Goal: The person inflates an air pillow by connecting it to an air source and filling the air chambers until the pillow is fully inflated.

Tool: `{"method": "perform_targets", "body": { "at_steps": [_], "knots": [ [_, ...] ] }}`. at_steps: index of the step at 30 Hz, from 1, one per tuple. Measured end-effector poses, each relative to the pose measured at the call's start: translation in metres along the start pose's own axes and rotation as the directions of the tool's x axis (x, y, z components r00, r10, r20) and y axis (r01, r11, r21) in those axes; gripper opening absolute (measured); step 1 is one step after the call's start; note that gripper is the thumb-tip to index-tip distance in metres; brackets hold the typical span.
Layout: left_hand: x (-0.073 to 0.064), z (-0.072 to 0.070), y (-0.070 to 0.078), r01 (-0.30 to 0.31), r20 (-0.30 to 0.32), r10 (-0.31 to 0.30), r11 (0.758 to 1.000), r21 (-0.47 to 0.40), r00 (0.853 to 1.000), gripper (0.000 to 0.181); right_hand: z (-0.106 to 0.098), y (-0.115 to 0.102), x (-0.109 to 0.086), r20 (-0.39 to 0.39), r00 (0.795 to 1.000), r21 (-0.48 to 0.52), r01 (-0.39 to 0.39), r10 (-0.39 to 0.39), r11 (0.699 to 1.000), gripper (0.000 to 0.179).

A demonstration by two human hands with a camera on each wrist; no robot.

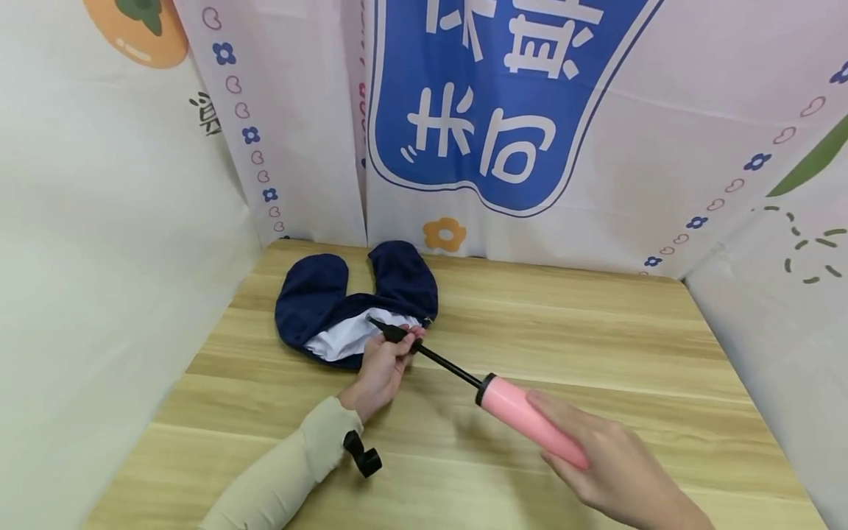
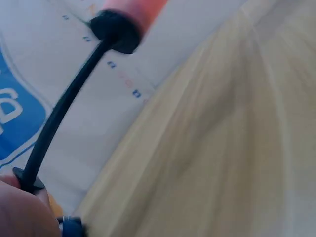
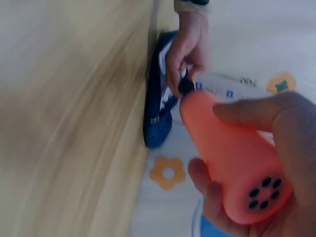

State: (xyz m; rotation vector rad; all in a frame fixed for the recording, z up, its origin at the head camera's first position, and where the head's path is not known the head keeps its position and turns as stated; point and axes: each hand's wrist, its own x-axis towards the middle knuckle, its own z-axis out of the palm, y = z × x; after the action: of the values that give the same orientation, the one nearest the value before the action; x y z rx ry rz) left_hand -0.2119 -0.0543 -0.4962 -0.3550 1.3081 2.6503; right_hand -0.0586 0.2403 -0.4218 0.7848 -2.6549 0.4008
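A navy U-shaped neck pillow [image 1: 311,291] lies flat on the table, its front seam gaping over a white inner layer [image 1: 341,337]. Over that opening, my left hand [image 1: 380,372] grips the black end of a hand pump, whose thin tip points at the white layer. A black rod [image 2: 61,106] runs from there into the pump's pink barrel [image 1: 526,416]. My right hand [image 1: 612,464] holds the barrel, thumb on one side and fingers around the other. In the right wrist view the barrel's end [image 3: 264,192] shows several dark holes.
The wooden table [image 1: 563,331] is bounded by a printed cloth [image 1: 629,147] at the back and pale walls at both sides. A black strap end [image 1: 364,456] hangs from the left sleeve [image 1: 278,471].
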Motion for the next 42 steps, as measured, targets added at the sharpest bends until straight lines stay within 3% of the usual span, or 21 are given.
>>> {"method": "perform_targets", "body": {
  "at_steps": [3, 6, 9, 13, 17, 23, 28, 36, 39, 42],
  "knots": [
    [-0.009, 0.006, -0.011, 0.013, -0.015, -0.012, 1.0, 0.027, 1.0, 0.02, 0.022, -0.008, 0.013, -0.039, 0.999, -0.023, 0.024, -0.024, 0.999, 0.08],
    [-0.019, 0.011, -0.022, 0.034, -0.042, -0.031, 0.997, 0.072, 0.999, 0.023, 0.045, -0.022, 0.027, -0.041, 0.999, -0.045, 0.004, -0.006, 0.999, 0.076],
    [-0.022, 0.011, -0.023, 0.023, -0.033, -0.02, 0.995, 0.094, 0.999, 0.024, 0.059, -0.035, 0.04, -0.017, 0.999, -0.046, -0.035, 0.034, 0.998, 0.074],
    [-0.016, 0.008, -0.016, -0.02, 0.037, 0.016, 0.993, 0.115, 0.999, 0.024, 0.06, -0.036, 0.051, 0.051, 0.996, -0.01, -0.078, 0.078, 0.997, 0.075],
    [-0.006, 0.002, -0.007, -0.039, 0.07, 0.031, 0.992, 0.121, 0.997, 0.03, 0.051, -0.023, 0.04, 0.113, 0.99, 0.036, -0.093, 0.088, 0.995, 0.08],
    [0.005, -0.006, 0.008, 0.008, 0.059, -0.014, 0.994, 0.105, 0.998, 0.034, 0.023, -0.001, 0.009, 0.093, 0.995, 0.066, 0.021, -0.027, 0.998, 0.09],
    [0.008, -0.004, 0.015, 0.005, 0.018, -0.006, 0.999, 0.047, 1.0, 0.02, 0.004, 0.003, 0.001, 0.058, 0.997, 0.076, 0.038, -0.043, 0.996, 0.091],
    [-0.023, 0.013, -0.009, 0.046, -0.031, -0.042, 0.988, 0.148, 0.999, 0.023, 0.039, -0.019, 0.039, 0.029, 0.997, 0.011, 0.067, -0.068, 0.998, 0.082],
    [-0.028, 0.013, -0.012, 0.023, -0.028, -0.019, 0.986, 0.168, 0.999, 0.024, 0.052, -0.027, 0.049, 0.041, 0.998, -0.004, 0.053, -0.053, 0.999, 0.078],
    [-0.027, 0.007, -0.011, 0.027, -0.008, -0.025, 0.979, 0.202, 1.0, 0.025, 0.059, -0.03, 0.048, 0.07, 0.997, 0.029, 0.028, -0.03, 0.999, 0.079]
  ]
}}
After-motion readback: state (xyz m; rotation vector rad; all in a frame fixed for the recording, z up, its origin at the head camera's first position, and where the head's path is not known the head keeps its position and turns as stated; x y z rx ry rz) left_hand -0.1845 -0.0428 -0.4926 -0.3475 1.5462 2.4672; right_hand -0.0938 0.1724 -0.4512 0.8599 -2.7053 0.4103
